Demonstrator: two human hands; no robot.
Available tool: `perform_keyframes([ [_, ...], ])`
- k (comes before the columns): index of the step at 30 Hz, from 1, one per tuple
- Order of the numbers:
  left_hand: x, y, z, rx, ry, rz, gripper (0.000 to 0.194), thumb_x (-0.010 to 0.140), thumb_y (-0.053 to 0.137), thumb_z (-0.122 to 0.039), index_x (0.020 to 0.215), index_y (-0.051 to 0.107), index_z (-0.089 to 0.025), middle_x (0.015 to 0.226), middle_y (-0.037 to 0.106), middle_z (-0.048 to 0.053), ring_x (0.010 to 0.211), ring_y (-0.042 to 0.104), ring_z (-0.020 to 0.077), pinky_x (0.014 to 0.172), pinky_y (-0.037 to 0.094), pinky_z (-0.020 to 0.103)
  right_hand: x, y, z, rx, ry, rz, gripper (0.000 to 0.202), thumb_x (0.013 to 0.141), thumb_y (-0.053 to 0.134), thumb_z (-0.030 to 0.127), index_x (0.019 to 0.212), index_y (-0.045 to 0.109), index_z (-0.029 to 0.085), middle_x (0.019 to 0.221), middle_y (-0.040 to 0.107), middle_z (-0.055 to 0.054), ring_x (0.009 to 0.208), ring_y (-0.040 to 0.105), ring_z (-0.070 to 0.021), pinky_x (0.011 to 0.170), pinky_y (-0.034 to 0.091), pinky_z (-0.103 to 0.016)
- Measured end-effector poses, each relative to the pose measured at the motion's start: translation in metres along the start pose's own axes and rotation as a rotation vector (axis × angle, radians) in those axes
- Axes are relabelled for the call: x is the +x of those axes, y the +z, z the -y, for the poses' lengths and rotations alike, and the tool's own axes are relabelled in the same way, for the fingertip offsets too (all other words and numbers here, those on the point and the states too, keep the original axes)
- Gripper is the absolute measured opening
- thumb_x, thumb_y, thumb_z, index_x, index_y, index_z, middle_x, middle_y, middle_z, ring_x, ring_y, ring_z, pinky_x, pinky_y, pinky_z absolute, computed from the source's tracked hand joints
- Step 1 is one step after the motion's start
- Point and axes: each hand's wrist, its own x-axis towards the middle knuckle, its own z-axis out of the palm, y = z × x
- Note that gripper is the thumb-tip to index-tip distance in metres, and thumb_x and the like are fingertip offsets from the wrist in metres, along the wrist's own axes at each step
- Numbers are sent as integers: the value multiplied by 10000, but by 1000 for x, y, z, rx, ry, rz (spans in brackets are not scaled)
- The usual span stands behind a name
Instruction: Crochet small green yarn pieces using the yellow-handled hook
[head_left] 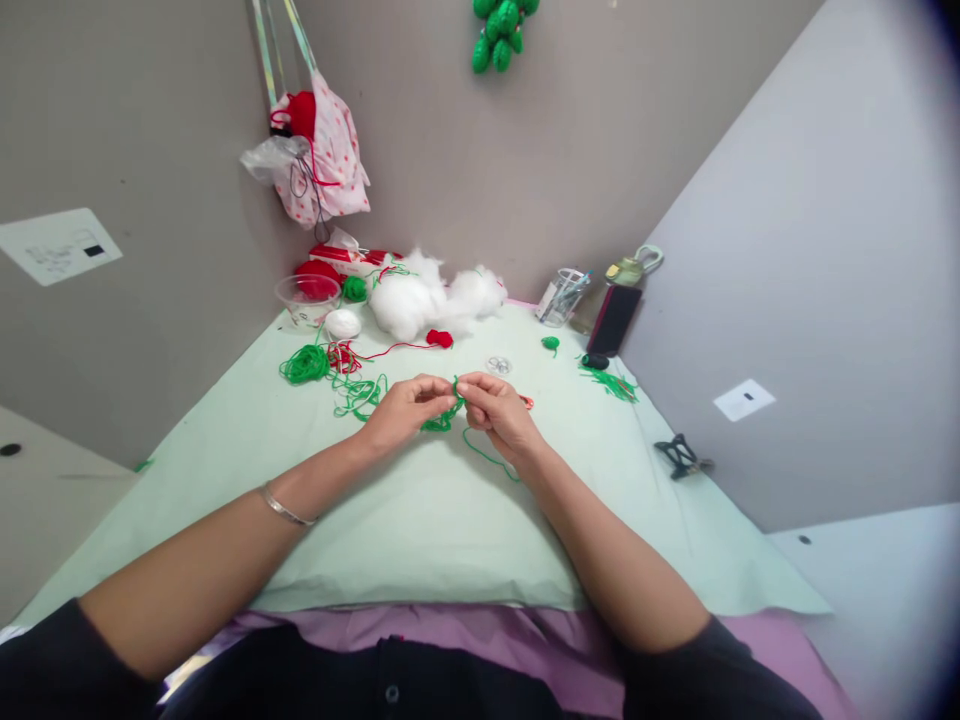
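My left hand (pixel 410 408) and my right hand (pixel 496 410) meet over the middle of the table, fingertips nearly touching. Both pinch a small piece of green yarn (pixel 455 388) between thumb and fingers; how it is worked is too small to make out. Loose green yarn (pixel 439 424) hangs below my left fingers, and one strand curves out under my right hand. A tangle of green yarn (pixel 361 398) lies to the left of my left hand. Just behind my right hand, a small orange-red item (pixel 528 402) shows in part.
White stuffing (pixel 405 302) is heaped at the back, near a clear tub (pixel 308 302), a white yarn ball (pixel 343 324) and a green yarn coil (pixel 304 364). At the right stand a cup of tools (pixel 561 298), a phone (pixel 614 320) and green yarn scraps (pixel 613 384). A black stand (pixel 679 456) sits near the right edge.
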Motion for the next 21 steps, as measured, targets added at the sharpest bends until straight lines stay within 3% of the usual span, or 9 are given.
perform_keyframes([
  [5,3,-4,-1,-65,-11,-58,205,731,752,-380,746,658,-198,1018,725,50,900,628,201,857,468,344,2,0,-1,1,-3,22,394,644,862,480,790,635,192,395,373,139,396,193,-36,451,135,-234],
  [11,4,-9,1,-93,-15,-51,209,714,762,-380,738,669,-195,951,707,42,868,621,198,836,450,343,-1,0,1,-62,29,105,371,652,871,455,797,674,177,412,420,115,403,257,-44,451,165,-231],
  [17,3,-9,2,-77,-12,-37,208,713,778,-349,743,657,-183,1062,717,58,931,635,208,861,439,342,-1,-1,-1,-87,-8,42,296,708,801,436,784,652,192,393,434,114,392,261,-47,438,170,-224],
  [21,2,-8,1,-75,-22,-12,251,713,794,-382,763,658,-177,1013,716,52,865,616,191,803,435,325,0,-3,-1,-94,-9,48,311,710,799,448,739,624,192,401,472,98,389,267,-45,431,180,-220],
])
